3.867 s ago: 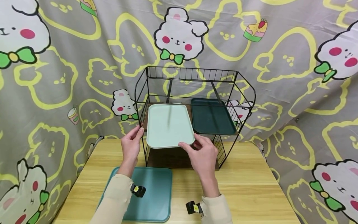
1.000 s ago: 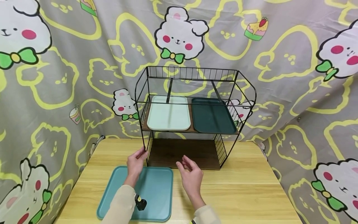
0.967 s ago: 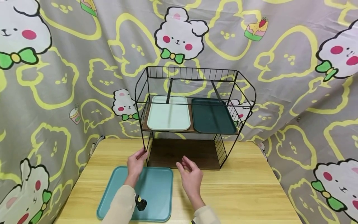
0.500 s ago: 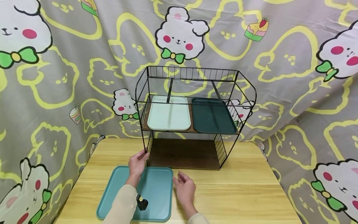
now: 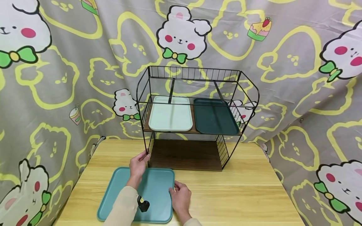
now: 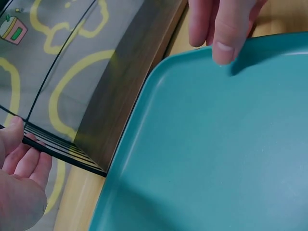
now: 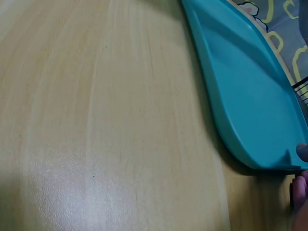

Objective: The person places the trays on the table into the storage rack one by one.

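My left hand (image 5: 138,164) holds the front left post of a black wire rack (image 5: 145,141); in the left wrist view its thumb and fingers close around the thin frame. My right hand (image 5: 181,197) pinches the right rim of a teal rectangular tray (image 5: 158,194) lying on the table, thumb inside the rim and fingers outside it. In the right wrist view the thumb and fingers show only at the right edge, at the tray's rim. A mint-green tray (image 5: 171,116) and a dark green tray (image 5: 216,117) lie side by side on the rack's upper shelf.
The rack's dark brown lower shelf (image 5: 186,153) sits low, just behind the teal tray. Thin bars cross above the upper shelf. A light wooden table (image 5: 240,188) bears everything, with a patterned curtain (image 5: 99,78) hanging close behind and on both sides.
The mint-green tray, earlier held by the right hand, now lies on the upper shelf. My right hand has come down to the teal tray's rim. My left hand has slid lower on the post.
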Tool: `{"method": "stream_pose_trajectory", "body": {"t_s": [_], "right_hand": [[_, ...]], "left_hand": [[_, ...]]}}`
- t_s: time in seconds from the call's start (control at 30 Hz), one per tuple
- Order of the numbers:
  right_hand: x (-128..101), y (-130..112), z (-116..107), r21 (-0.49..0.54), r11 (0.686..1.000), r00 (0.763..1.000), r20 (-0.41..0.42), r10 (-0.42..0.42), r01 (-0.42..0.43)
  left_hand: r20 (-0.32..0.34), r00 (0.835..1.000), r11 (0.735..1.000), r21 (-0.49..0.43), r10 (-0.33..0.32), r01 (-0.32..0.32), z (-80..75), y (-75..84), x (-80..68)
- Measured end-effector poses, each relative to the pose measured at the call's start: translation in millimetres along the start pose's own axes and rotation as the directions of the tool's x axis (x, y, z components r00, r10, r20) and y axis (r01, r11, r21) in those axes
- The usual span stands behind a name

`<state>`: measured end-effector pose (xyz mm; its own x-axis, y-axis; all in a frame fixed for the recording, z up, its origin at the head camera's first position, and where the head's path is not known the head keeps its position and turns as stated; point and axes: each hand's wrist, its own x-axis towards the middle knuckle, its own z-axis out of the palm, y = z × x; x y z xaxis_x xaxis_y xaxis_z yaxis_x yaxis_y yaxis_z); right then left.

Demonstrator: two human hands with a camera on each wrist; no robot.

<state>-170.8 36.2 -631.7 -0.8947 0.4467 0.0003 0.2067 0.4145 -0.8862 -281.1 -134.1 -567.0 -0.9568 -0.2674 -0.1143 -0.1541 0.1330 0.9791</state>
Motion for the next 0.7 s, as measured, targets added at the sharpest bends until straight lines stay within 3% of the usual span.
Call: {"method": "stream_pose_trajectory", "body": {"t_s": [0.33, 0.7], "right_hand": [[1.2, 3.6, 5.8, -0.064, 0.996, 0.997, -0.033, -0.063, 0.061], [4.6, 3.0, -1.0, -0.089, 0.996, 0.996, -0.086, 0.013, -0.021]], "left_hand": [[0.005, 1.0, 1.0, -0.025, -0.001, 0.001, -2.0, -0.4, 2.0], [0.022, 1.0, 0.999, -0.035, -0.022, 0.023, -1.8, -0.3, 2.3]]}}
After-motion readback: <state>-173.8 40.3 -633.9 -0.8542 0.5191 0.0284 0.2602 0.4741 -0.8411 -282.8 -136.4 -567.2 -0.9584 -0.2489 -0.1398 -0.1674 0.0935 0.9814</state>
